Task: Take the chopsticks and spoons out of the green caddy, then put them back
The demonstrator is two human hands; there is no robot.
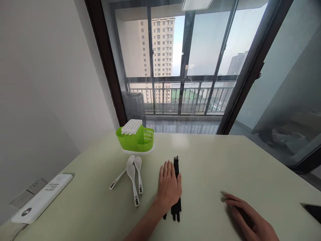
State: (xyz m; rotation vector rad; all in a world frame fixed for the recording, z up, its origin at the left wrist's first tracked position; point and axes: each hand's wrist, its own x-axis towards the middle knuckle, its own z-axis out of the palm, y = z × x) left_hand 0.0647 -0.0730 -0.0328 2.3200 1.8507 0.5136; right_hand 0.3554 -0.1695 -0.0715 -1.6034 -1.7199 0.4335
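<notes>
My left hand [169, 183] lies palm down on a bundle of black chopsticks [176, 204], its fingers stretched out and the thumb at the bundle's right side. The chopsticks' ends show beyond and below the hand; their middle is partly covered. Farther right, my right hand [249, 214] rests on the table with nothing visible in it, its fingers loosely bent and apart from the thumb. To the left of my left hand are three white spoons: one slanting [122, 174], one in front [133, 182] and one to the right [138, 172].
A green utensil caddy [130, 142] with a white slotted lid [132, 127] stands behind the spoons. A long white device [42, 199] with a cable lies along the left wall. Something black [313, 211] sits at the right edge. Beyond the pale table [205, 160] is a glass door.
</notes>
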